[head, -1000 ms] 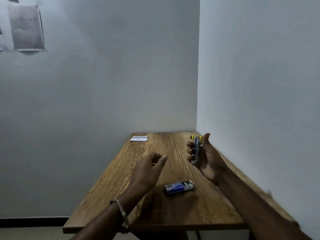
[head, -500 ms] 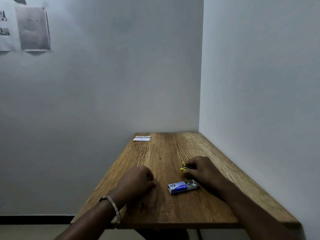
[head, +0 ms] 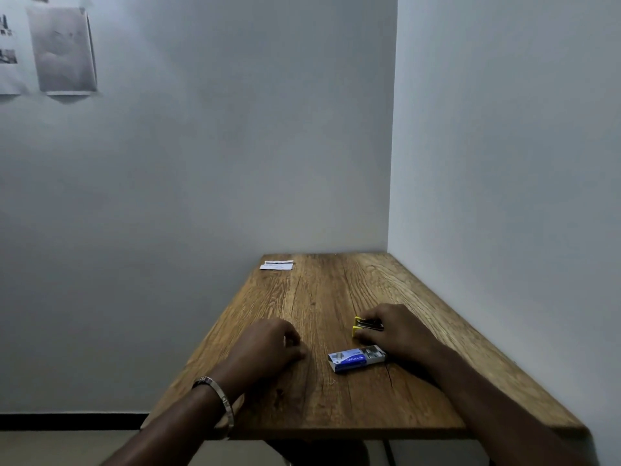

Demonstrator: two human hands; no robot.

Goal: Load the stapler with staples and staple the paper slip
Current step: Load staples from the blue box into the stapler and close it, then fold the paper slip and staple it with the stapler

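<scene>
1. The stapler lies on the table near its right edge, the right hand curled over it, gripping.
2. The left hand rests fisted, holding nothing visible.
3. Small, rigid, probably light; best held by its sides.
4. The staple box lies just beside; the paper slip sits at the far left corner, with open wood between.

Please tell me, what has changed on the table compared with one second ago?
The right hand brought the small yellow and black stapler down from the air onto the wooden table and still grips it. The left hand lowered and curled its fingers. The blue staple box and white paper slip stayed.
</scene>
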